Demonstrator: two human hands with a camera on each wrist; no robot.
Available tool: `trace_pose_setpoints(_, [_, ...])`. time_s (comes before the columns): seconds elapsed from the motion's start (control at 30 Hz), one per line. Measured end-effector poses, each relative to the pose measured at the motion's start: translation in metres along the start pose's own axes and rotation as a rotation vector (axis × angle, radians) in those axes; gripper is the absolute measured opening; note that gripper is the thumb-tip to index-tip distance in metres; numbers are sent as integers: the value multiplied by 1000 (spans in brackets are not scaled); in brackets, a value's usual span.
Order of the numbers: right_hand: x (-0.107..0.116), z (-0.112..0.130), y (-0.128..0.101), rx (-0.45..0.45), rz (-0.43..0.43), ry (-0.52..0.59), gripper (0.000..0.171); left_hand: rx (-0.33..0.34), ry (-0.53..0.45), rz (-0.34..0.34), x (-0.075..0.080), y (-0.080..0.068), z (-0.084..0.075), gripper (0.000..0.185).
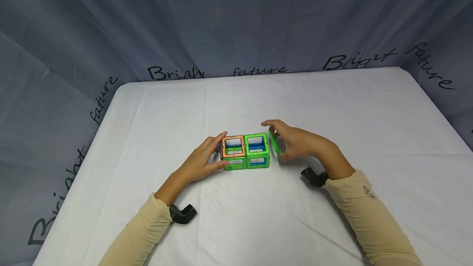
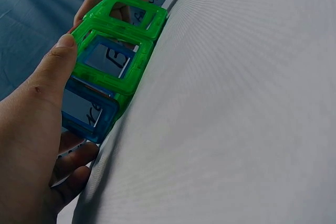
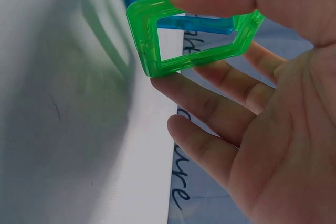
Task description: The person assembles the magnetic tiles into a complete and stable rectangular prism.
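Two joined cubes of magnetic tiles (image 1: 257,154) stand on the table, made of open square frames. An orange tile (image 1: 233,156) tops the left cube, a green one the right cube, and blue tiles show inside. My left hand (image 1: 201,161) holds the left end, thumb at the front and index finger at the far corner. In the left wrist view a blue tile (image 2: 108,114) closes that end beside the fingers. Between thumb and fingers my right hand (image 1: 299,141) pinches a single green magnetic tile (image 3: 149,40), held upright just right of the cubes.
White cloth covers the table (image 1: 236,225). Grey curtain (image 1: 236,19) with handwritten words hangs along the far and side edges. A black wrist camera (image 1: 182,214) sits on the left wrist, another camera (image 1: 314,177) on the right.
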State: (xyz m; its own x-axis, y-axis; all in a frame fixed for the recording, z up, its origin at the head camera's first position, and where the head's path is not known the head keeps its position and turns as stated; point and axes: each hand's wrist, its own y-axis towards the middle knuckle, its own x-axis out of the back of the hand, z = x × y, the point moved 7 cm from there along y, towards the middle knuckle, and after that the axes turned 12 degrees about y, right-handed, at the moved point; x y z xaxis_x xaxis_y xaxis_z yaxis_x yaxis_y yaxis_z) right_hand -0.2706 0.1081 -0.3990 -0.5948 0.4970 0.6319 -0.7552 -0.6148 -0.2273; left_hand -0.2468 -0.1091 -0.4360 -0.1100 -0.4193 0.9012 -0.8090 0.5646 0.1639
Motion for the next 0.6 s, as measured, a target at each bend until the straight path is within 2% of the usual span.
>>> trace_pose_setpoints(0.3, [-6,5,0,45,22,-16,91,0,-1,0,1,1,-1,79])
trace_pose_setpoints(0.6, [-8,5,0,22,26,-40,90,5,-6,3,0,0,0,78])
